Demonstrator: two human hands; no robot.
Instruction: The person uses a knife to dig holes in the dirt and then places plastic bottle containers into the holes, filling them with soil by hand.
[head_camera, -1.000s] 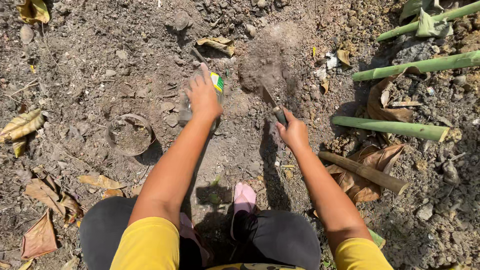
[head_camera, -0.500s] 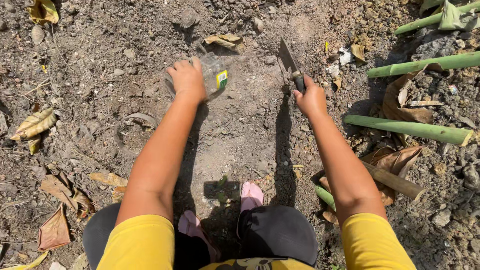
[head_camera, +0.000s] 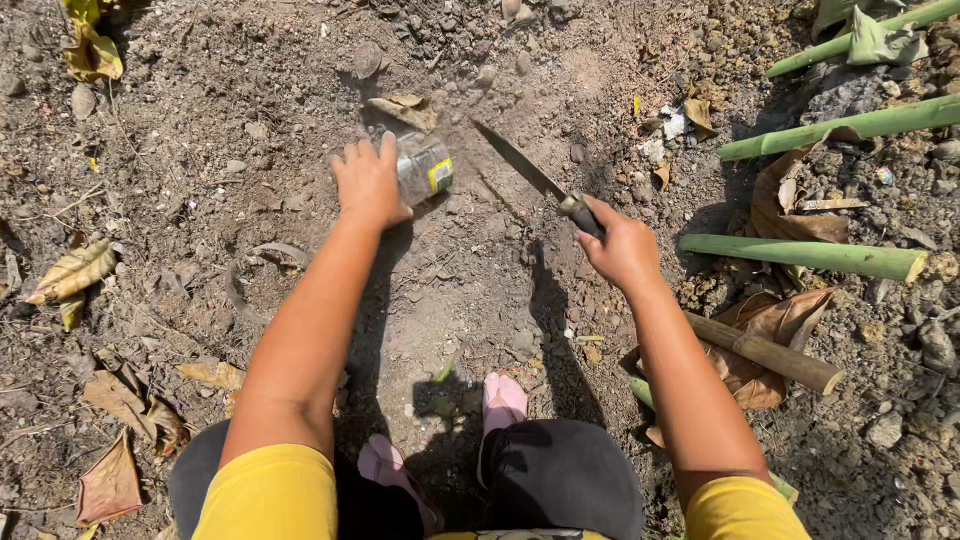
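My left hand (head_camera: 367, 180) grips a clear plastic jar (head_camera: 424, 167) with a yellow label, held on its side low over the bare soil. My right hand (head_camera: 622, 243) is closed around the handle of a long knife (head_camera: 522, 163). The blade points up and left, its tip close to the jar. Both arms reach forward from yellow sleeves. My feet in pink sandals (head_camera: 503, 398) rest on the dirt below.
Cut green stalks (head_camera: 802, 254) lie at the right, with more at the top right (head_camera: 850, 124) and a brown stick (head_camera: 765, 353) nearer me. Dry leaves (head_camera: 75, 270) are scattered on the left. A shallow round hollow (head_camera: 262, 285) sits left of my arm. Stones dot the ground.
The knife has swung up out of the soil and now points toward the jar. My left hand with the jar has drifted slightly as the view shifted.
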